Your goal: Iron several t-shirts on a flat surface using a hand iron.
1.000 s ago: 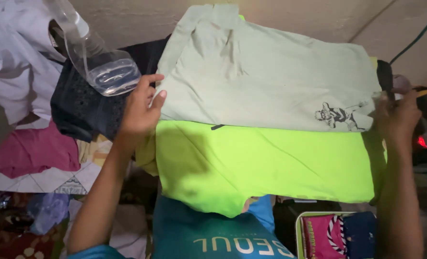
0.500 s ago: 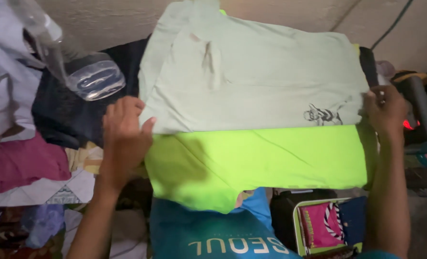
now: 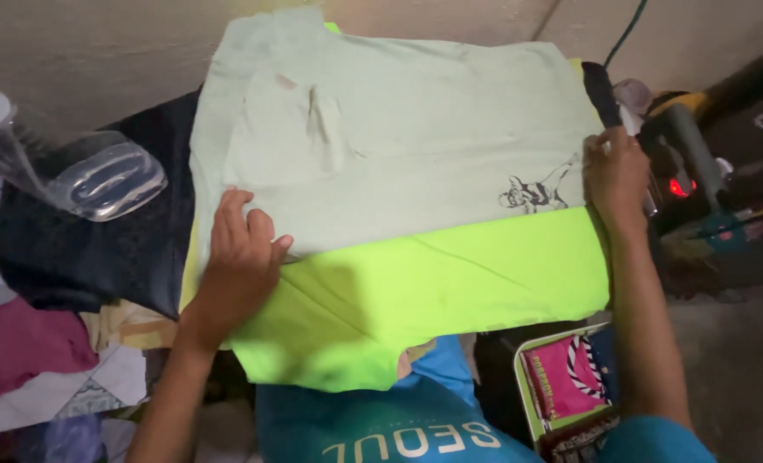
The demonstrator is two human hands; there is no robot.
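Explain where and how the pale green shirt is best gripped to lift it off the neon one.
Pinch the pale green shirt at its two near corners, coming from the near side: it lies flat, that edge is free over the neon yellow shirt, and left hand and right hand rest there.

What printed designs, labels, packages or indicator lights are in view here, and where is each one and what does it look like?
Printed figure: small black line drawing near the right edge of the pale green shirt, beside the right hand.
Lettering: white block letters across the blue shirt at bottom centre.
Pink fabric item: striped black and white trim, in a green-rimmed container at bottom right.
Red light: small glow on a dark appliance at right.
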